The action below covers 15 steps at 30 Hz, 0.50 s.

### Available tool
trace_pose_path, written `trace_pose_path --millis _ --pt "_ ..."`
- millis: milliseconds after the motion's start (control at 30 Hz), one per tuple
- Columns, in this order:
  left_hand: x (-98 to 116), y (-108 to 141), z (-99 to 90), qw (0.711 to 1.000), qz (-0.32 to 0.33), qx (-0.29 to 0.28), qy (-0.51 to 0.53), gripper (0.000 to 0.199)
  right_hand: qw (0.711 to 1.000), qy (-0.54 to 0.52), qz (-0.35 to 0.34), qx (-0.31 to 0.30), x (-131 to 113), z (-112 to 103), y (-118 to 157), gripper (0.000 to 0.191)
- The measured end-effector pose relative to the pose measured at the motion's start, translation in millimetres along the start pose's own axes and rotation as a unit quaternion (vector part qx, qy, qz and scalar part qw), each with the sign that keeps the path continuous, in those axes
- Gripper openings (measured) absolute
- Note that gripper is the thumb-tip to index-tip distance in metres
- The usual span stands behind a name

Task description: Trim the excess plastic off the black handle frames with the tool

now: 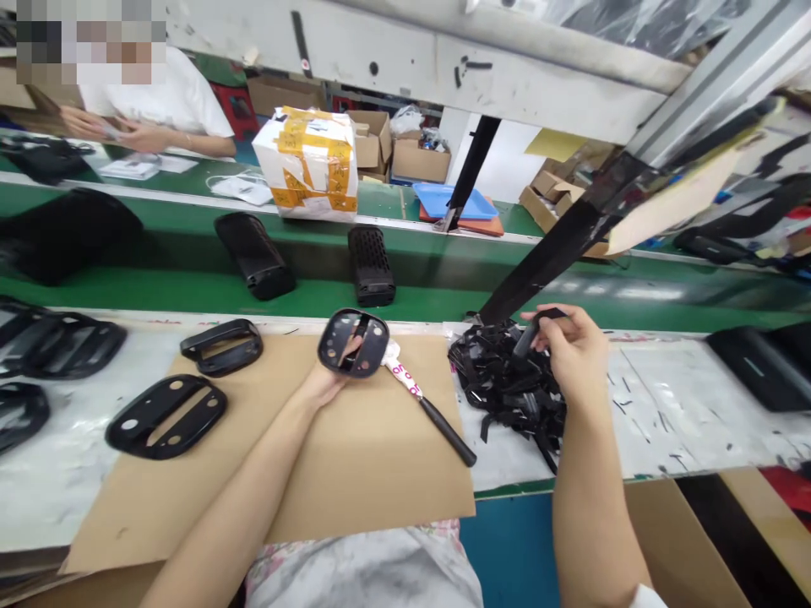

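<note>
Two hands up over cardboard sheet (355,456). Left hand (329,380) fingers curled thru oval black frame (353,341), held upright. Right hand (574,350) pinching small black strip (536,329) above pile of black scraps (507,384). Knife (431,409) lies btwn them.

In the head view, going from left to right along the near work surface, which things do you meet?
Flat black oval plate → black frame part → left hand holding a black oval part → black-handled tool → pile of black strips → right hand holding a black strip.
</note>
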State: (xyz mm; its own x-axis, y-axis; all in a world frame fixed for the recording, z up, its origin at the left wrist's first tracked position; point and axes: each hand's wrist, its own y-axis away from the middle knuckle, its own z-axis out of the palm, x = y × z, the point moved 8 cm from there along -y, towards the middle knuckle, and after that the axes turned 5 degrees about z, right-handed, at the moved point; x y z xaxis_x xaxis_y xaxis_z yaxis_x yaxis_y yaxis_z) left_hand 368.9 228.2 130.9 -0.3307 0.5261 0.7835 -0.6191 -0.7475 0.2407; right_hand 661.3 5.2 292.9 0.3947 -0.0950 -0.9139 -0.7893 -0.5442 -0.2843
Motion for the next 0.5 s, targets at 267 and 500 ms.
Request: trace_pose_path --millis 267,500 --pt "-24.7 -1.8 5.2 0.994 -0.073 -0.081 -0.002 0.032 0.951 -0.145 -0.004 -0.274 -39.5 182.7 69.1 0.021" --pt "-26.8 -1.1 2.1 0.997 -0.065 -0.035 0.006 0.031 0.981 0.005 -0.161 -0.11 -28.3 211.4 68.7 0.012"
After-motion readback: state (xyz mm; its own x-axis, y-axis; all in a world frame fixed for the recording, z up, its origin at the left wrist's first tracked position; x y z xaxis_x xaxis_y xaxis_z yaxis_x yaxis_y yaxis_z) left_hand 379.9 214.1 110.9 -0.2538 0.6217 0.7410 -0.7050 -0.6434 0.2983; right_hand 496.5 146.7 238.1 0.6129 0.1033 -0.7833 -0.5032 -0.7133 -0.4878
